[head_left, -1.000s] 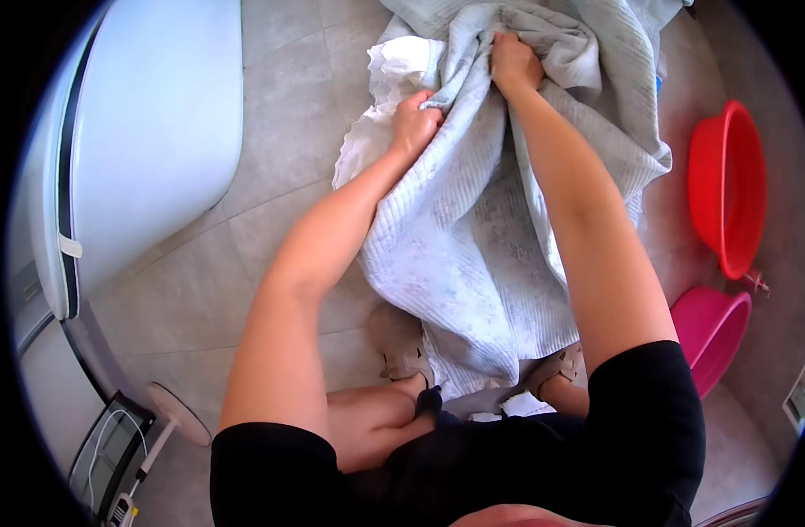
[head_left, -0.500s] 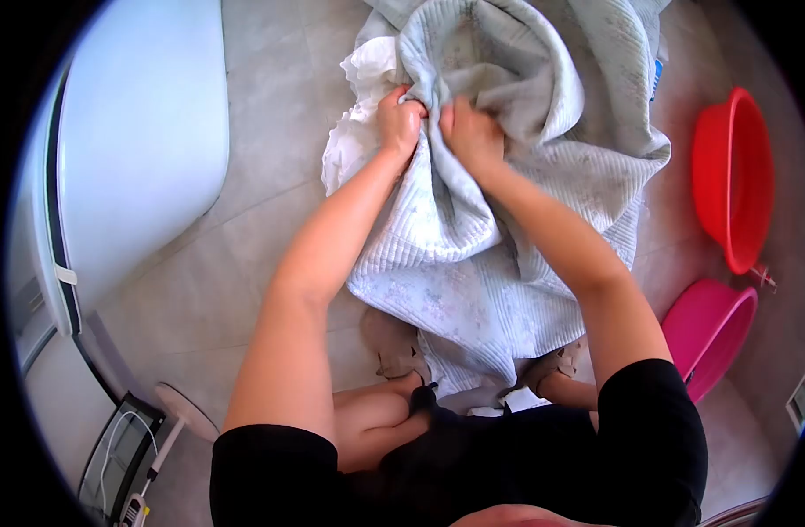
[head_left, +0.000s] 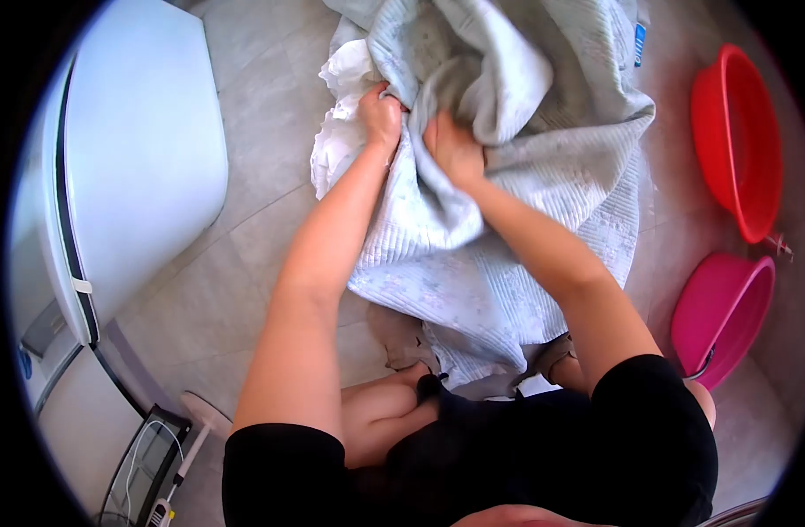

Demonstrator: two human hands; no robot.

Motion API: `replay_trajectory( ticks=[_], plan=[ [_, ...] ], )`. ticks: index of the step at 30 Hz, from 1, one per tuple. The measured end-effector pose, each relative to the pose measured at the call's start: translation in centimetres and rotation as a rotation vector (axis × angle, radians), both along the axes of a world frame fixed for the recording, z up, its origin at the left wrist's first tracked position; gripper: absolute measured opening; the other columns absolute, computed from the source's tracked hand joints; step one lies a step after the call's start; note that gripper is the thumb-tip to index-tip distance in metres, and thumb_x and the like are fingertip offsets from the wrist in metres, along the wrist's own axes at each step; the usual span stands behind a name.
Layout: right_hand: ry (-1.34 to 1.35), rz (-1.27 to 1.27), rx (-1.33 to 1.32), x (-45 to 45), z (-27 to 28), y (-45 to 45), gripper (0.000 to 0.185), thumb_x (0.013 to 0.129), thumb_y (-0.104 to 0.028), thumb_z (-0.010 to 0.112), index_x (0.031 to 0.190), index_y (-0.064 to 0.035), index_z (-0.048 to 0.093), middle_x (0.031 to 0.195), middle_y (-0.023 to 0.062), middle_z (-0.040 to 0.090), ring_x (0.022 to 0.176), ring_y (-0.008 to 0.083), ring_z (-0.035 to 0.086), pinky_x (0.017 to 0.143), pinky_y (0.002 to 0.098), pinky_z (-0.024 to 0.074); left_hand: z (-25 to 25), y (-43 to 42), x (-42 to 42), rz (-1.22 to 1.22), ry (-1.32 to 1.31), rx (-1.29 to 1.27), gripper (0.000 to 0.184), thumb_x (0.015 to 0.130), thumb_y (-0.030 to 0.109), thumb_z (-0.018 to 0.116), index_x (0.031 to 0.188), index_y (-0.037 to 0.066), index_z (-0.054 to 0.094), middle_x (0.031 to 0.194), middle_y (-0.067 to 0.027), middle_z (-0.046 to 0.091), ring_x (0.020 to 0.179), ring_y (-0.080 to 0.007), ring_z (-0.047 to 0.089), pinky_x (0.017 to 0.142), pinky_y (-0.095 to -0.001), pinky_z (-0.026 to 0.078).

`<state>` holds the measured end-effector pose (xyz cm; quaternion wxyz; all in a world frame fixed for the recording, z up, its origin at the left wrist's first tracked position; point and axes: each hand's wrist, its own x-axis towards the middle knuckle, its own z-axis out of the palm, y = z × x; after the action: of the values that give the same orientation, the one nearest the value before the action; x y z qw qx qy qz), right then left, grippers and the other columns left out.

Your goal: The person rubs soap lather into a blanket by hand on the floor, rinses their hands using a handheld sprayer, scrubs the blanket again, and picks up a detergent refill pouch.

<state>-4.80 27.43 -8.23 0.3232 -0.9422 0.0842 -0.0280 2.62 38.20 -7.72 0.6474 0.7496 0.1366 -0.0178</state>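
A large pale grey-blue quilted cover (head_left: 578, 167) lies bunched on the floor in front of me, its lower end between my feet. My left hand (head_left: 382, 119) is closed round a gathered part of it, beside a white ruffled edge (head_left: 339, 132). Just to the right, my right hand (head_left: 455, 149) presses into the folds with its fingers curled and partly hidden by the cloth. A loose loop of the cover rises above my right hand, slightly blurred. A small blue label (head_left: 639, 46) shows at the cover's upper right side.
A red basin (head_left: 710, 132) and a pink basin (head_left: 705, 303) stand on their sides at the right. On the left is a large white, rounded appliance or cabinet (head_left: 148, 140). Lower left, a long-handled tool (head_left: 191, 452) stands by a black-framed panel.
My right hand has come down and left from the top of the cover, close to my left hand. A loop of cloth has formed above it, and the lower folds have bunched up.
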Motion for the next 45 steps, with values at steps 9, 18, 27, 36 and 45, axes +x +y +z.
replay_trajectory(
  ticks=[9,18,27,36,45],
  plan=[
    [0.168,0.477,-0.632,1.9,-2.2,-10.7,0.03,0.084,-0.034,0.046,0.096,-0.0071,0.053,0.084,0.0166,0.061,0.071,0.0305,0.061,0.062,0.0445,0.0487,-0.6,2.0,0.5,-0.14,-0.012,0.258,0.044,0.057,0.008,0.052,0.098,-0.003,0.062,0.078,-0.0202,0.064,0.074,-0.03,0.061,0.07,-0.0339,0.045],
    [-0.291,0.256,-0.475,-0.4,3.1,-15.1,0.025,0.079,-0.029,0.058,0.088,-0.0054,0.057,0.109,0.0138,0.052,0.1,0.033,0.05,0.086,0.0433,0.0384,6.1,2.1,-3.9,-0.18,-0.511,0.83,0.069,0.067,0.023,0.063,0.129,0.011,0.036,0.13,-0.0194,0.036,0.113,-0.0351,0.041,0.09,-0.0464,0.035],
    [-0.314,0.495,-0.228,3.0,4.8,-5.1,0.017,0.082,-0.026,0.056,0.084,-0.0099,0.052,0.137,0.012,0.028,0.126,0.0333,0.028,0.099,0.0438,0.0312,2.6,-0.2,-1.6,-0.386,-0.612,0.674,0.041,0.07,0.002,0.06,0.11,0.01,0.055,0.112,-0.0127,0.052,0.101,-0.0318,0.052,0.082,-0.0343,0.044],
    [-0.243,0.023,0.327,14.9,-4.0,-4.6,0.017,0.083,-0.015,0.052,0.097,-0.0055,0.05,0.099,0.0254,0.053,0.093,0.0404,0.05,0.077,0.0426,0.0419,0.7,0.0,-1.5,-0.347,-0.71,0.765,0.025,0.072,0.014,0.064,0.092,0.004,0.054,0.086,-0.0141,0.057,0.08,-0.0322,0.055,0.07,-0.0387,0.044],
    [-0.127,0.454,-0.081,-2.0,1.3,-2.3,0.014,0.079,-0.024,0.058,0.085,-0.0117,0.055,0.078,0.01,0.058,0.07,0.0293,0.059,0.062,0.0399,0.0487,-0.4,-0.2,-0.8,-0.254,-0.629,0.773,0.025,0.073,0.028,0.064,0.081,0.006,0.055,0.076,-0.0131,0.061,0.07,-0.0326,0.058,0.061,-0.0411,0.048]
  ],
)
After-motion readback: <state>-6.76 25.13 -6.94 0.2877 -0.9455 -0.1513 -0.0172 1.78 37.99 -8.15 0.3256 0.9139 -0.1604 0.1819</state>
